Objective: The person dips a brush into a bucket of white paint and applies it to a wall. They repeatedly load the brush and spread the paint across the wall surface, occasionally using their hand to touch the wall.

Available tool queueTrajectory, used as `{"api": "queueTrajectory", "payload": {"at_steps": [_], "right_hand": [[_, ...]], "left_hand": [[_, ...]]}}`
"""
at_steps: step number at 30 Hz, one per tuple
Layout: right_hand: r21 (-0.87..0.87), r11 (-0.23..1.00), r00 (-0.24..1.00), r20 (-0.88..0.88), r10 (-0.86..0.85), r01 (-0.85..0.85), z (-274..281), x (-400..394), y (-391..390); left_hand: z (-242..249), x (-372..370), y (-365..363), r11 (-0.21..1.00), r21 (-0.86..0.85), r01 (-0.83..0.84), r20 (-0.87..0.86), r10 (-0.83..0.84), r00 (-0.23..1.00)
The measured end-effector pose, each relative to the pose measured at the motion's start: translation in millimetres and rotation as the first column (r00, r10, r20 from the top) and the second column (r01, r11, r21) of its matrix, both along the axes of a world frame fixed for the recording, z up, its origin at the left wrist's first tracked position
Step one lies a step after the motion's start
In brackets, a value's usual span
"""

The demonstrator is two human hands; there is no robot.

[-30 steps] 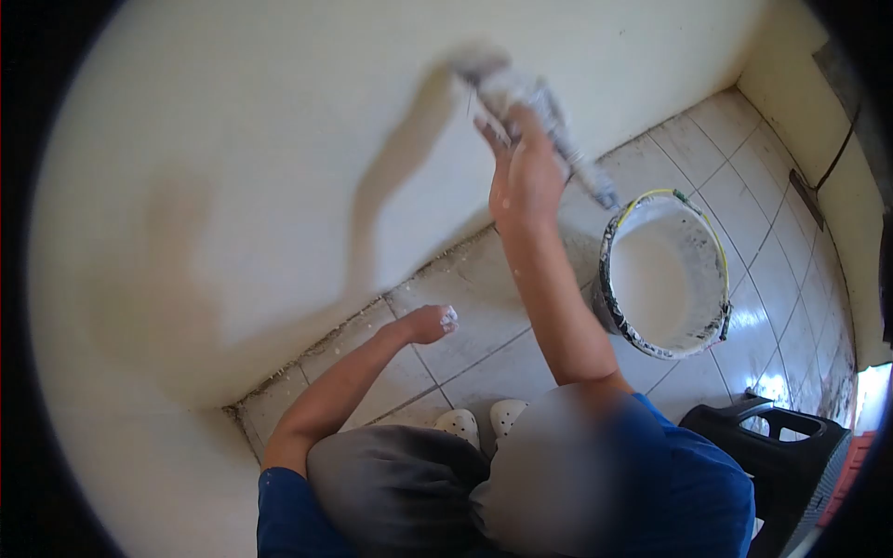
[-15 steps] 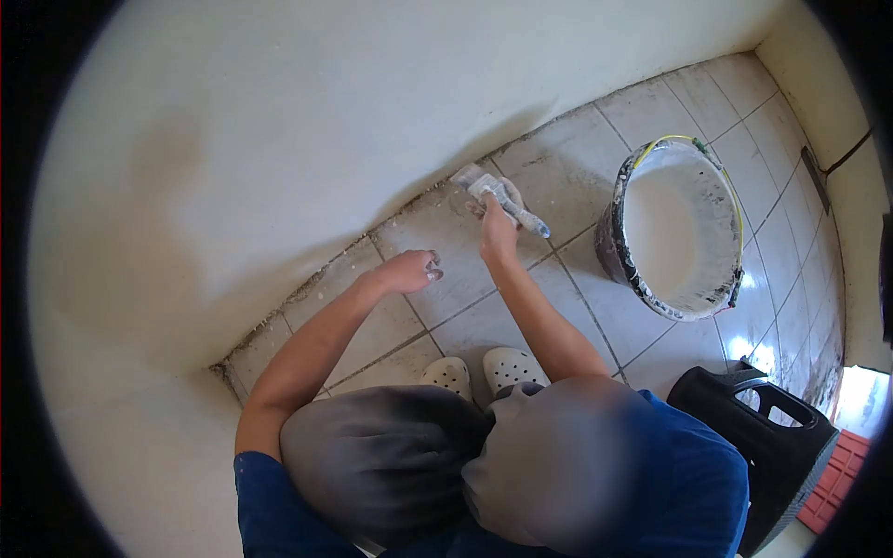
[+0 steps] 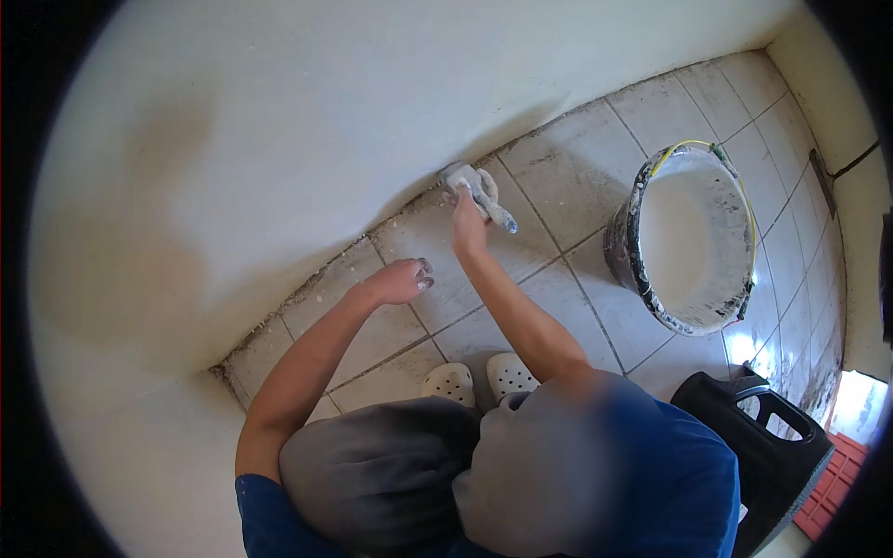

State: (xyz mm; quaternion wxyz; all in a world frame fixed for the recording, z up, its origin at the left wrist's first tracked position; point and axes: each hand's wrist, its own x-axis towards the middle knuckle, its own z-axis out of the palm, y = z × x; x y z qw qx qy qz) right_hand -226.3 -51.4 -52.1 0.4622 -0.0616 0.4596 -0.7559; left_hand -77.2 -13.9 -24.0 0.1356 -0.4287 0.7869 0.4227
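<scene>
My right hand [image 3: 470, 216] is wrapped round a paint-smeared brush [image 3: 492, 205]. The bristle end of the brush meets the base of the pale wall [image 3: 307, 121], where the wall joins the tiled floor [image 3: 549, 191]. My left hand [image 3: 402, 281] hovers over the tiles to the left and nearer to me, its fingers curled in and smudged with paint; what they hold, if anything, cannot be made out. To the right stands a black bucket [image 3: 625, 244] with white paint [image 3: 672, 237] inside and a yellow handle.
A black plastic stool [image 3: 758, 465] lies at the lower right, with a red slatted object [image 3: 840, 479] beyond it. My feet in cream clogs [image 3: 510, 375] are on the tiles below my hands. A second wall [image 3: 828, 112] closes the right side.
My right hand and the brush have moved left along the foot of the wall. My left hand has shifted slightly left and down. The bucket appears a little farther right in view.
</scene>
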Motion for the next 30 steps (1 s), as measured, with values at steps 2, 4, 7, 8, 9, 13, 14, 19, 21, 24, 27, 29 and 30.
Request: {"api": "queueTrajectory", "payload": {"at_steps": [2,4,7,8,9,13,14,19,21,24,27,29,30], "right_hand": [[-0.088,0.996,0.999,-0.028,0.027,-0.029,29.0,-0.2,-0.1],[-0.171,0.982,0.996,-0.068,0.063,-0.073,62.6,-1.6,14.4],[-0.065,0.998,1.000,-0.020,0.013,-0.015,54.8,-6.8,24.6],[-0.002,1.000,1.000,-0.005,0.006,-0.006,44.6,-7.1,21.9],[0.062,0.998,1.000,0.010,-0.002,0.002,27.0,-6.7,19.6],[0.122,0.991,0.999,-0.017,0.051,-0.049,16.2,-6.4,0.4],[0.042,0.999,0.999,-0.024,0.033,-0.032,17.4,-7.4,-3.1],[-0.165,0.986,0.997,-0.066,-0.025,0.014,83.6,-37.3,9.0],[-0.068,0.995,0.995,-0.062,-0.074,0.069,79.3,-44.2,8.2],[0.033,0.994,0.990,-0.101,-0.101,0.104,38.7,-44.8,-9.5],[0.007,0.997,0.986,-0.150,-0.072,0.074,42.1,-43.2,-25.5],[-0.177,0.981,0.994,-0.061,-0.092,0.080,97.5,-50.9,-19.1],[-0.268,0.961,0.996,-0.041,-0.084,0.070,125.5,-59.0,-11.0]], "left_hand": [[4.9,-4.5,-1.5,1.000,0.014,-0.011,0.027,0.011,1.000],[12.1,-9.9,-4.6,0.999,0.034,-0.019,0.007,0.018,1.000],[10.3,-10.4,-5.3,1.000,0.010,-0.017,0.001,0.017,1.000],[6.7,-11.0,-6.2,1.000,-0.011,-0.017,-0.002,0.017,1.000],[4.3,-12.0,-7.6,1.000,0.005,-0.011,-0.002,0.011,1.000],[2.5,-17.2,-5.6,0.999,0.033,-0.016,-0.018,0.016,1.000],[4.1,-17.4,-4.4,0.999,0.027,-0.024,-0.024,0.024,0.999],[-1.8,-8.1,1.4,1.000,-0.003,0.000,-0.050,0.000,0.999],[-3.6,-3.7,-1.7,1.000,0.014,0.004,-0.021,-0.004,1.000],[-5.9,-8.0,-9.4,0.999,0.041,-0.013,0.007,0.012,1.000],[1.2,-16.7,-10.6,0.999,0.014,-0.032,-0.014,0.032,0.999],[8.1,-26.1,-10.2,1.000,0.015,-0.019,-0.011,0.019,1.000],[6.5,-27.9,-11.0,1.000,0.018,-0.004,-0.018,0.004,1.000]]}}
